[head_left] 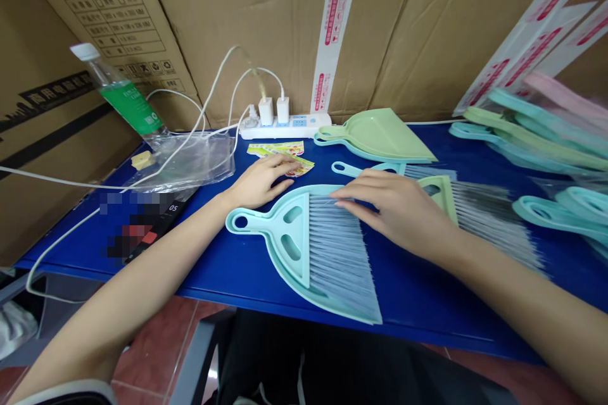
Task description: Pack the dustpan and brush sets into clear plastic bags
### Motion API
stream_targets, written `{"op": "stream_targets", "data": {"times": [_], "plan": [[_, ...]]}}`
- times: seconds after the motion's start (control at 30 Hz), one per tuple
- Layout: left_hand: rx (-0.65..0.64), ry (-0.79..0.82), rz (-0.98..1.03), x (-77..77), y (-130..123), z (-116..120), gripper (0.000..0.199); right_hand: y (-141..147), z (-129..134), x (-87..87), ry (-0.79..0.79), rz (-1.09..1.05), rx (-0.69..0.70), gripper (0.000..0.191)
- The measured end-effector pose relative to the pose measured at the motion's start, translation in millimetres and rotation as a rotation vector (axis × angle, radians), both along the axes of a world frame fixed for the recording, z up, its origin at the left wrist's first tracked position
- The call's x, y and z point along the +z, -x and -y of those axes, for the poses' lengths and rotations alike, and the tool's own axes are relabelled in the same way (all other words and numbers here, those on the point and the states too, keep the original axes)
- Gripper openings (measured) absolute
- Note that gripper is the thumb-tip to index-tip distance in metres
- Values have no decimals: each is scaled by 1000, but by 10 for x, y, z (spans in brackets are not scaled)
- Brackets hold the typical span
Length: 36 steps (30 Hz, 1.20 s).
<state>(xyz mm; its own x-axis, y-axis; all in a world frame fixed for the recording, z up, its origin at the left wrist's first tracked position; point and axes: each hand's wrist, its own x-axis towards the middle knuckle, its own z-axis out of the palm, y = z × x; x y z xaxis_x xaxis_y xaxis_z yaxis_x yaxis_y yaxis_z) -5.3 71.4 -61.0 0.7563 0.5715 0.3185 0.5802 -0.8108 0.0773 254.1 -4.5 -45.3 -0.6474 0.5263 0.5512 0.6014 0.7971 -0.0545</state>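
Note:
My left hand point(261, 181) rests on the blue table with its thumb apart, its fingertips over small yellow-green printed cards point(301, 168). Whether the fingers grip a card I cannot see, but they look loosely stretched. In front of me lies a light-blue dustpan point(285, 272) with a matching hand brush point(332, 247) nested in it, grey-blue bristles to the right. My right hand point(394, 205) hovers at the upper right corner of the bristles, fingers stretched and nothing visible between them. Partly behind that hand lie a green brush point(489, 215) and a blue brush point(365, 169).
At the back are a green dustpan point(380, 130) and a power strip point(289, 128) with white cables. A bottle point(126, 98) and plastic bag point(190, 161) stand left. More dustpans point(546, 133) are piled right. Cardboard boxes point(266, 19) wall the back.

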Motion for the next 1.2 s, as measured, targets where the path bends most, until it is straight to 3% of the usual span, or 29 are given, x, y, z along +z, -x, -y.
{"op": "stream_targets", "data": {"times": [0.2,0.63,0.8,0.93,1.03,1.2], "plan": [[43,-73,10,43,0,24,32,-11,12,-3,44,0,27,29],[17,-187,139,287,41,191,22,-3,22,-15,73,5,-71,21],[-168,-246,236,438,-46,518,20,48,36,-24,263,-158,-61,16],[-308,-271,275,471,-112,767,15,89,29,-6,348,-211,-13,17],[-395,-239,221,451,-165,880,17,74,4,-13,317,-209,-24,18],[-464,-182,47,415,-242,966,27,-1,-36,-51,134,-61,-53,24]]}}
